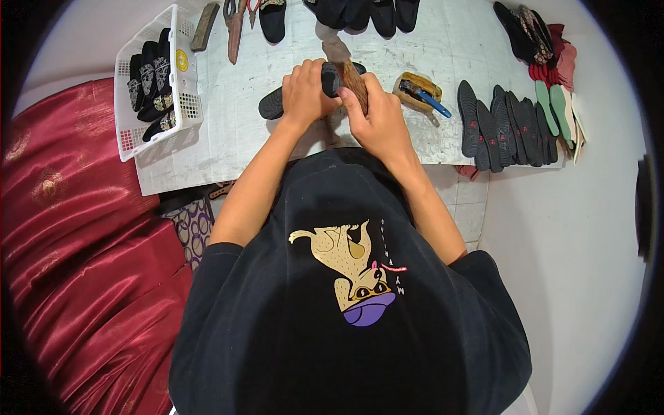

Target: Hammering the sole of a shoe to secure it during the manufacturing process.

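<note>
Clasps a black, ribbed shoe sole (331, 80) under the curled left hand (302, 93) midway along the scuffed white desk (228, 142), apparently for steadiness. Wraps the right hand (379, 114) around a brown, wooden-handled tool (353, 84) just beside it, with thumb bent against the handle, likely for control; cannot tell the fingertips' exact contact. Has a blue-handled brush (434, 104) to the right, probably for easy reach.

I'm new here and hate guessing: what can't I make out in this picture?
All in the head view:
Long, rounded black footwear piece: middle hidden by the left hand.
Brown wooden piece: lower end hidden by the right hand.
Black fabric shoes at the top: far ends cut off by the picture's edge.
Slim blue-handled tool: working end too small.
</note>
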Demonstrator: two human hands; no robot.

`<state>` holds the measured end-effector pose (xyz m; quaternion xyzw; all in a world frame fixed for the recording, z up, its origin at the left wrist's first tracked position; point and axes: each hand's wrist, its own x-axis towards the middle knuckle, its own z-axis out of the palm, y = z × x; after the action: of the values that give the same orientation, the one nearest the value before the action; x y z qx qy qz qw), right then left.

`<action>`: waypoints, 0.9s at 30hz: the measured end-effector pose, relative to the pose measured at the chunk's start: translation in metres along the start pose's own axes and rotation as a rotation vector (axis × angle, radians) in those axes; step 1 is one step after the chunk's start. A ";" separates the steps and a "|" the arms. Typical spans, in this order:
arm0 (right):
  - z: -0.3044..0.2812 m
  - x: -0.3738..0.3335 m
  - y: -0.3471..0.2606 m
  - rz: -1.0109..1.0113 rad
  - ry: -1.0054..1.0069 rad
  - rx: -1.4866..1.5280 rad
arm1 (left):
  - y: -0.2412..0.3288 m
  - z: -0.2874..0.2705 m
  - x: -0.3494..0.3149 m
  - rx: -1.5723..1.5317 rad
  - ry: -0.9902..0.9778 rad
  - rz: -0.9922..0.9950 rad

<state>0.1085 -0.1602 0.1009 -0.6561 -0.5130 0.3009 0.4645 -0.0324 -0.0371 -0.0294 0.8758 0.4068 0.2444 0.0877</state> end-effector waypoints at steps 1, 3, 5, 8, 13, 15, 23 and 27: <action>0.001 -0.003 0.011 0.002 0.007 0.002 | 0.004 -0.002 0.002 0.063 -0.060 -0.032; 0.005 -0.011 0.044 -0.099 0.104 -0.032 | 0.011 -0.007 0.004 0.023 -0.052 -0.031; -0.003 -0.015 0.051 0.011 0.024 -0.121 | 0.013 -0.005 0.006 0.008 -0.019 -0.048; -0.016 -0.006 0.042 0.163 -0.082 -0.183 | 0.011 -0.006 0.005 -0.001 -0.016 -0.047; -0.032 -0.001 0.035 0.113 -0.028 0.052 | 0.012 -0.007 0.008 0.012 -0.023 -0.051; -0.032 -0.005 0.049 0.119 -0.058 0.013 | 0.012 -0.009 0.006 0.022 -0.016 -0.042; -0.037 0.014 0.062 0.148 -0.148 -0.112 | 0.012 -0.006 0.008 0.043 -0.013 -0.043; -0.026 0.029 0.055 0.042 -0.140 -0.086 | 0.012 -0.007 0.010 0.030 -0.056 -0.058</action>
<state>0.1614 -0.1423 0.0626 -0.6636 -0.5428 0.3331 0.3926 -0.0228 -0.0377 -0.0157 0.8715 0.4329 0.2108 0.0929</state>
